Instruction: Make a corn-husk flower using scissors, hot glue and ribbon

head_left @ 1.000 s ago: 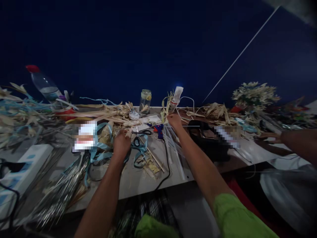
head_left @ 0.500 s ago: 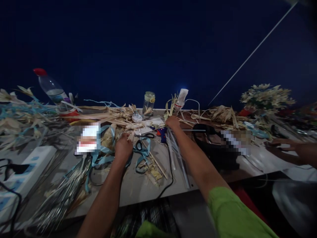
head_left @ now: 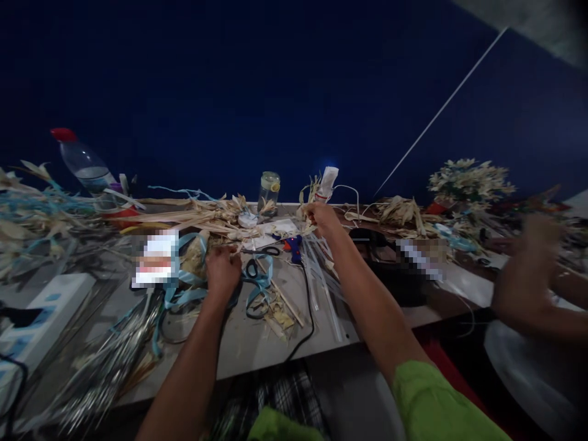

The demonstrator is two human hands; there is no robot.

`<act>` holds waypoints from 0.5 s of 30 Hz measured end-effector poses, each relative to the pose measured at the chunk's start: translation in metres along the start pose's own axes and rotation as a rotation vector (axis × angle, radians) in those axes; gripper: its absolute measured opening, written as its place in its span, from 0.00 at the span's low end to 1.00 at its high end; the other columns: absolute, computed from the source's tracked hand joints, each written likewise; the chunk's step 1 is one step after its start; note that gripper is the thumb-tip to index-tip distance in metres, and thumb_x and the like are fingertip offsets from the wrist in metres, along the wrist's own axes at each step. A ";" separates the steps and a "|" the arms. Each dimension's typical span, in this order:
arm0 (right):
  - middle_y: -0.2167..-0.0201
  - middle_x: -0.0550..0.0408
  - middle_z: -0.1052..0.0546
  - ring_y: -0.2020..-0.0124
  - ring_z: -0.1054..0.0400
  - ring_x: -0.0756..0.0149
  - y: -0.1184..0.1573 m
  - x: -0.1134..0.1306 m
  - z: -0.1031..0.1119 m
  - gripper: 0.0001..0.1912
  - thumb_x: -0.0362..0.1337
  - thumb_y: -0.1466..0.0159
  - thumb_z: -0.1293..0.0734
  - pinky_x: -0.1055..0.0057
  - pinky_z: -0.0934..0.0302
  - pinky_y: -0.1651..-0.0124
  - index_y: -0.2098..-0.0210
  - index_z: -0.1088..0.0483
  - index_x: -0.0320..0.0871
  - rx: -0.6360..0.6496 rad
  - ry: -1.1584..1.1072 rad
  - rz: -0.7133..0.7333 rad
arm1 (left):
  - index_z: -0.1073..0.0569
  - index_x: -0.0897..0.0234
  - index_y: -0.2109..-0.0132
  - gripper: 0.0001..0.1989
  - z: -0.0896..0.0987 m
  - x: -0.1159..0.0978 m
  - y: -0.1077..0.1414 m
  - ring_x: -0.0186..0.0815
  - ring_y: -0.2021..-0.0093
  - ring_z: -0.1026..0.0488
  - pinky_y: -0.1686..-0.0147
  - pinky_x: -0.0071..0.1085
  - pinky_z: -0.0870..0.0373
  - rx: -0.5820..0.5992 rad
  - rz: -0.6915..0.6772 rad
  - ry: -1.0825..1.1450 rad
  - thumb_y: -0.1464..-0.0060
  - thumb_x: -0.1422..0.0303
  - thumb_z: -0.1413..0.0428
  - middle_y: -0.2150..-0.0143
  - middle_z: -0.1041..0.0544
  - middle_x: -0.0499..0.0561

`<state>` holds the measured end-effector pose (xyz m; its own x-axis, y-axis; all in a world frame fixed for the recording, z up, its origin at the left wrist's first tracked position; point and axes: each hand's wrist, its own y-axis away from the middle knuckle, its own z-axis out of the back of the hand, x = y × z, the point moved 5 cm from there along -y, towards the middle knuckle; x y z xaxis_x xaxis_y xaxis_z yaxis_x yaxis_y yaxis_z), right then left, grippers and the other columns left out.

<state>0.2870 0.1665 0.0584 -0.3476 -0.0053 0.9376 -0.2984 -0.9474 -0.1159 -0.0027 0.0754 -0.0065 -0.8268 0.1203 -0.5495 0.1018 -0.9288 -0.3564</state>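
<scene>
My left hand (head_left: 223, 267) is closed around something small and pale that I cannot make out, beside the light blue ribbon (head_left: 188, 269). Farther back, my right hand (head_left: 321, 217) has its fingers pinched at pale dried husks (head_left: 309, 191), just in front of a white packet (head_left: 328, 180). Between my hands lie a blue glue gun (head_left: 293, 246) and black-handled scissors (head_left: 252, 268). Clear glue sticks (head_left: 327, 294) rest below my right wrist, and husk scraps (head_left: 279, 315) are scattered nearer the front edge.
On the left are a power strip (head_left: 46, 318), a bundle of wires (head_left: 110, 349) and a red-capped bottle (head_left: 87, 165). A lidded jar (head_left: 269, 191) stands at the back. To the right are a black bag (head_left: 404, 275), a flower bunch (head_left: 471, 180) and another person's blurred arm (head_left: 528, 288).
The view has shifted slightly. My right hand has risen a little at the husks. My left hand remains by the ribbon. The other person's arm has swung up and nearer.
</scene>
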 end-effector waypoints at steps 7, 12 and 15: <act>0.87 0.64 0.40 0.85 0.49 0.78 0.035 0.042 0.006 0.08 0.38 0.51 0.36 0.78 0.55 0.80 0.78 0.36 0.39 0.030 -0.224 0.073 | 0.28 0.67 0.62 0.12 0.007 -0.009 0.000 0.41 0.58 0.31 0.54 0.37 0.36 -0.138 -0.085 0.152 0.49 0.67 0.53 0.63 0.26 0.57; 0.85 0.64 0.39 0.83 0.49 0.79 0.059 0.062 0.000 0.08 0.39 0.52 0.35 0.78 0.54 0.79 0.77 0.34 0.39 0.127 -0.259 0.146 | 0.29 0.66 0.63 0.12 0.019 -0.019 0.005 0.36 0.61 0.30 0.58 0.31 0.35 -0.251 -0.130 0.283 0.46 0.65 0.54 0.64 0.26 0.54; 0.85 0.64 0.41 0.83 0.50 0.79 0.060 0.059 0.000 0.09 0.41 0.50 0.36 0.78 0.53 0.79 0.77 0.35 0.40 0.077 -0.207 0.175 | 0.29 0.65 0.63 0.12 0.018 -0.019 0.006 0.35 0.61 0.30 0.59 0.31 0.35 -0.233 -0.105 0.313 0.45 0.64 0.54 0.63 0.26 0.53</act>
<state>0.2484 0.1094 0.1068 -0.1962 -0.2283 0.9536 -0.1787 -0.9479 -0.2637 0.0033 0.0614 0.0154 -0.6342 0.3445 -0.6921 0.1787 -0.8056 -0.5648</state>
